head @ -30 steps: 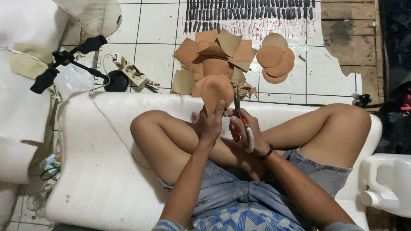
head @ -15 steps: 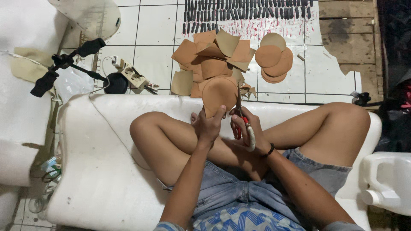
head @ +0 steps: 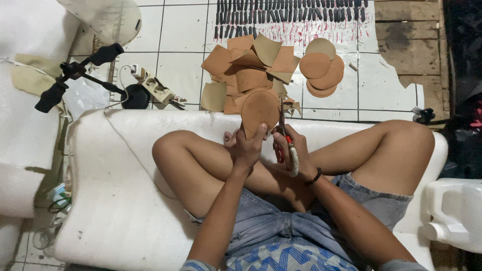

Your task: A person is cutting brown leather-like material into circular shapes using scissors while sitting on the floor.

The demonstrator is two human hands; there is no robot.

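Observation:
I sit cross-legged on a white foam mat (head: 125, 200). My left hand (head: 248, 145) pinches the lower edge of a brown piece (head: 259, 108) cut to a rounded shape, holding it upright in front of me. My right hand (head: 293, 153) grips scissors (head: 285, 138) with red and white handles, the blades pointing up along the right edge of the piece. Just beyond, on the tiled floor, lies a heap of brown square sheets (head: 248, 70), and to its right a stack of round brown discs (head: 321, 68).
Rows of small dark pieces (head: 291, 12) line the far floor. A black tripod (head: 75, 75) and a power strip (head: 153, 88) lie at left. A white jerrycan (head: 454, 213) stands at right, with dark wooden boards (head: 401, 45) beyond.
The brown piece has turned slightly in my left hand while the scissors stay at its right edge. The view has shifted a little.

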